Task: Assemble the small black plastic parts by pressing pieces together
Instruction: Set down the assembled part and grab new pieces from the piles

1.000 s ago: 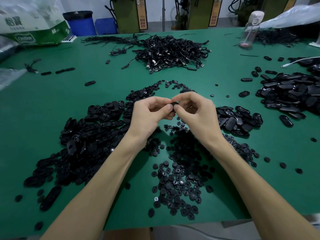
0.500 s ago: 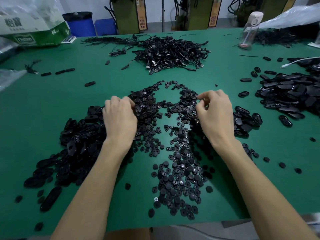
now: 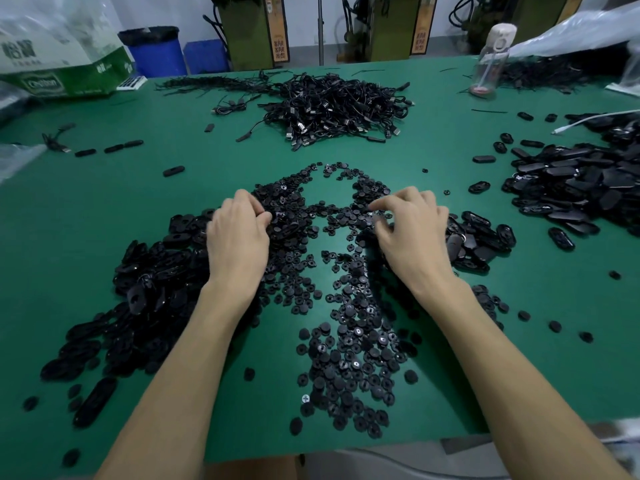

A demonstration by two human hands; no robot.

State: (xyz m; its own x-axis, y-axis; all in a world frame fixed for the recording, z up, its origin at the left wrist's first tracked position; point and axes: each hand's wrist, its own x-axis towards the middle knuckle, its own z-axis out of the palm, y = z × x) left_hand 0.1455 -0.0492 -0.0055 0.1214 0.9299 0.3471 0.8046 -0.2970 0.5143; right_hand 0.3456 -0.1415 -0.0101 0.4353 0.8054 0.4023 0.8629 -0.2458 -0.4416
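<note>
Left grip (image 3: pixel 239 237), right grip (image 3: pixel 412 237) curl onto round parts (image 3: pixel 349 344) amid table (image 3: pixel 104 237); holds unclear.

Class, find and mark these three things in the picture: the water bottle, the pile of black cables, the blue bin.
water bottle (image 3: pixel 491 64), head view, clear body.
pile of black cables (image 3: pixel 332 105), head view, middle of the heap.
blue bin (image 3: pixel 159 58), head view, front wall.

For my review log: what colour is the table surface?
The table surface is green; head view shows it best.
</note>
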